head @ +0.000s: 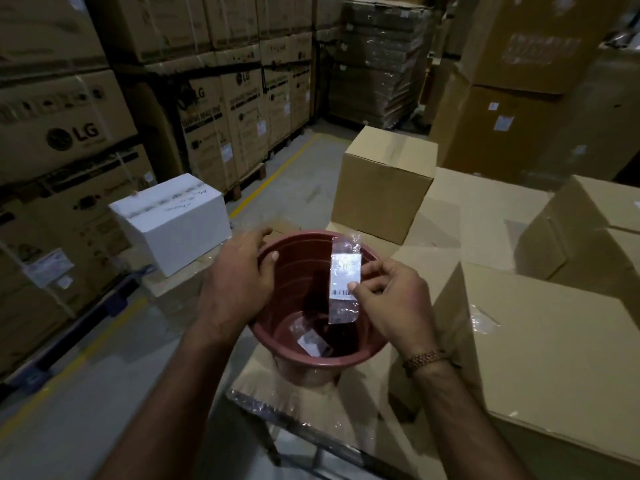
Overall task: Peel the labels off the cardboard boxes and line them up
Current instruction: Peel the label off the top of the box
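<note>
Dim warehouse, grey concrete floor (86, 393) with a yellow painted line (273, 169) (runs along the pallets), stacked appliance cartons (221, 109) everywhere.

Dim warehouse light (edges warped); soft

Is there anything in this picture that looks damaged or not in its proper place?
Nothing looks damaged. One oddity: a peeled label lies loose at the bottom of the red bucket rather than lined up. The right hand pinches another label above the bucket; the left hand grips the rim.
</note>
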Available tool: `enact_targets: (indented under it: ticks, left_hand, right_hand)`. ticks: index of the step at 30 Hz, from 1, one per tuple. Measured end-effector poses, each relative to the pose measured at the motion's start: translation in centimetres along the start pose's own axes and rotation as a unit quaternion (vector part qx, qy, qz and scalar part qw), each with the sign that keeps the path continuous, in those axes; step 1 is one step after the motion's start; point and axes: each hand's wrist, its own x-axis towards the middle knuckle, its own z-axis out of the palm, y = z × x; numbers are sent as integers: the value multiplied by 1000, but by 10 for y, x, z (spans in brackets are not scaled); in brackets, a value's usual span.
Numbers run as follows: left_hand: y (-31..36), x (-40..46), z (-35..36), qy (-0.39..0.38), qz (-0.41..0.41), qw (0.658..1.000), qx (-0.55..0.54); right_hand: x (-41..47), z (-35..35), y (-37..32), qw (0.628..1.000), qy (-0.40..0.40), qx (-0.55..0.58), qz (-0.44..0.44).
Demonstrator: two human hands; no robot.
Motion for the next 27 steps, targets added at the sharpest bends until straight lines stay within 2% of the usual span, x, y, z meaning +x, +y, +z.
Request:
enact_targets:
  ticks: [4,11,13,15,19,23,27]
  left_hand:
    - [-19,8,7,-32,10,999,-9]
    - [-28,13,16,-58,41,997,-43]
    - [-26,15,14,-64,51,996,-44]
    - [-26,17,13,-70,59,995,-45]
    - [-28,19,13,-81,63,994,-46]
    - [-26,18,14,-85,58,994,-39]
    - [-13,16,17,-84,65,993,-50]
  right_hand:
    - [4,24,-9,996,-28,-78,24]
    - [12,43,-12,984,-91,-143,49]
    - [14,45,-14,973,-97,-205,44]
    - [15,46,-16,962,-78,-258,41]
    - [18,44,-16,962,0,-271,31]
    - [16,36,-14,969,16,-246,28]
    - [8,22,-14,977,28,-209,-22]
